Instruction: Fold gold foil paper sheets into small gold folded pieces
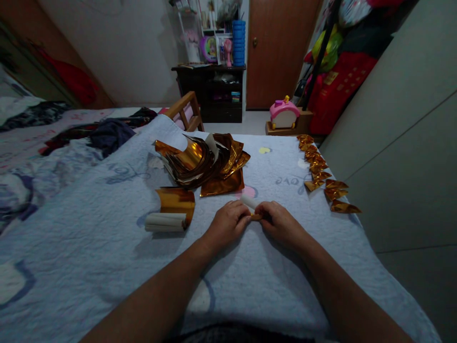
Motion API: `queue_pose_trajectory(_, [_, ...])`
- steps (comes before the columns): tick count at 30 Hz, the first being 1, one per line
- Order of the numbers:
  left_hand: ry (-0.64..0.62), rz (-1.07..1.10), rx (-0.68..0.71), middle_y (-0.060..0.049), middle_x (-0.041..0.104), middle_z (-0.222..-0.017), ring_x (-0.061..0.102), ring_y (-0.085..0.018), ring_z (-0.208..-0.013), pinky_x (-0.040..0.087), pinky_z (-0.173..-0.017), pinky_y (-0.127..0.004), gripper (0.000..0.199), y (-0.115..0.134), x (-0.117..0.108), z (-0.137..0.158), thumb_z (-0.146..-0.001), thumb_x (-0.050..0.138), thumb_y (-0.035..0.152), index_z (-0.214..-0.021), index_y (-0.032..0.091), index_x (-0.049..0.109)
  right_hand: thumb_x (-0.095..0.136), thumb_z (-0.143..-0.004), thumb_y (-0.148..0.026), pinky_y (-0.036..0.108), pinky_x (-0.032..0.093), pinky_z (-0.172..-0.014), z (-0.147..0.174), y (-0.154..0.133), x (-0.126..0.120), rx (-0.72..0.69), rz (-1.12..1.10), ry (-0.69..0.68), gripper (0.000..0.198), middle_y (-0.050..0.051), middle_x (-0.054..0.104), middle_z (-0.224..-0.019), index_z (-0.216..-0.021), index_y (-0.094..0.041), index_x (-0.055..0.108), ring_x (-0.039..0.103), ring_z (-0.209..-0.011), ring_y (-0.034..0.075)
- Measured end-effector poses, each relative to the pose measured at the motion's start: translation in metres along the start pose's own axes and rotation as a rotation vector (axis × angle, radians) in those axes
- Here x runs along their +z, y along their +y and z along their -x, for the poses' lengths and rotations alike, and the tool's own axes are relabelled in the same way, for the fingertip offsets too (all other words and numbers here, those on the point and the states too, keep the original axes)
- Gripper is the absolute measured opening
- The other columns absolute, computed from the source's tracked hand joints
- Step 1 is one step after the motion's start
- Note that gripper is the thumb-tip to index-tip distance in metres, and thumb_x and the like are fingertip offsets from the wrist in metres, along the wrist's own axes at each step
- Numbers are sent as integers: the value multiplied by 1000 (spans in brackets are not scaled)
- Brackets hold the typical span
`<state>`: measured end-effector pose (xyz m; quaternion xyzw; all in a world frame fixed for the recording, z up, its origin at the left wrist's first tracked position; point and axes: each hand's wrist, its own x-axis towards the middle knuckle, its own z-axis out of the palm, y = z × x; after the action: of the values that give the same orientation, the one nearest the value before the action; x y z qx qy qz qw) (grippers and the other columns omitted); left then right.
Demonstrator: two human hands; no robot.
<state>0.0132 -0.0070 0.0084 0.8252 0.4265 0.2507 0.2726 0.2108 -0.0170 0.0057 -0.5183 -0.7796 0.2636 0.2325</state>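
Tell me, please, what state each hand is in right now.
Left hand: closed, holding the left side of the gold-and-white paper.
Right hand: closed, holding the same paper's right side.

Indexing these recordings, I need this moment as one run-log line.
left hand: grips gold foil sheet; right hand: grips same sheet; left side: curled sheets; beyond: foil pile; right side: folded gold pieces

on the blanket point(117, 267), a pile point(200, 166) lies behind the held sheet point(249, 202), a roll point(166, 222) to the left, folded pieces point(317, 165) along the right edge. a cabinet point(214, 113) stands beyond.
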Motion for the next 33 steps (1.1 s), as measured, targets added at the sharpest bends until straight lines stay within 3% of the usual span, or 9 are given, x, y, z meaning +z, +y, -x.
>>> queue_pose_trajectory(13, [-31,-21,-6,-4,62,-85,57,-20,-89,43,-80,-32,10,2,0,3,-84,63,12,-76,17,65,62,-90,-13,33,43,-83,-1,1,-4,-26,63,-100,13,6,68,-90,-86,-19,73,58,-90,21])
queue_pose_trajectory(33, [-47,-176,-120,-6,62,-93,55,-23,-95,43,-88,-37,19,5,6,1,-96,54,23,-81,18,66,58,-92,-18,31,36,-78,-4,-6,2,125,266,-39,16,5,68,-83,-81,-17,70,56,-83,20])
